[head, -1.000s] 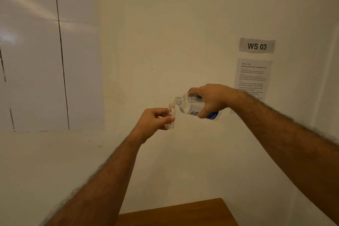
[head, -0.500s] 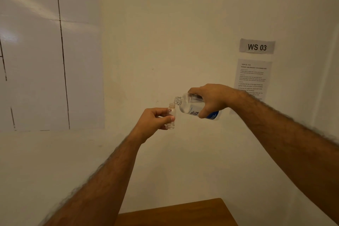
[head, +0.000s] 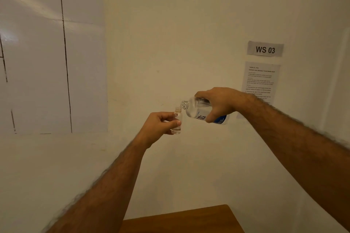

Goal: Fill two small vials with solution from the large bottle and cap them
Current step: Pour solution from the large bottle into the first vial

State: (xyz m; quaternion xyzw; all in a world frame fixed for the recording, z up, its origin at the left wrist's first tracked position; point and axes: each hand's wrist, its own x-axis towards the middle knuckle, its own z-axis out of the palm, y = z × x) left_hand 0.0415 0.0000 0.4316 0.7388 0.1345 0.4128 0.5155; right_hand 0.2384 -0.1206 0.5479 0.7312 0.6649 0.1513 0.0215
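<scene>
Pouring from the large bottle into the first small vial, held up in the air.

Nearest me, a corner of the wooden tabletop [head: 181,221] shows at the bottom edge, with nothing of the task visible on it. Beyond it my left hand [head: 158,126] has its grip closed on the small vial [head: 177,122], thumb and fingers pinching its body, upright and uncapped. Just above and to its right, my right hand [head: 220,103] wraps its grip round the large bottle [head: 200,111], tipped so the open neck sits over the vial's mouth. On the wall behind hangs a WS 03 sign [head: 265,49]. I judge filling is underway; next I must level the bottle before overflow, then cap this vial.
</scene>
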